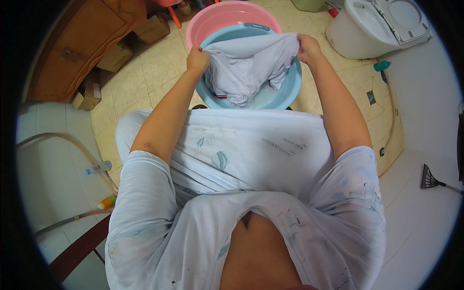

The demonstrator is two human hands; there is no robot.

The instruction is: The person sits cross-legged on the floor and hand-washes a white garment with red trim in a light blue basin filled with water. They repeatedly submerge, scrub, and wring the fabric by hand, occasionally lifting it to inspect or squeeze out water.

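Both my hands stretch a wet white garment (250,65) over a light blue plastic basin (293,87). My left hand (198,59) grips its left edge, above the basin's left rim. My right hand (308,47) grips the top right corner, just past the right rim. The garment's lower folds hang down into the basin, where red and dark trim shows at two spots. Sudsy water (266,98) lies at the basin's near side. How deep the cloth reaches into the water is hidden.
A pink basin (232,11) with water stands behind the blue one. Cardboard boxes (116,58) line a wooden cabinet (72,50) at left. A white toilet (355,36) is at upper right, near a floor drain (371,97). A plastic bottle (99,168) and a hose lie at left.
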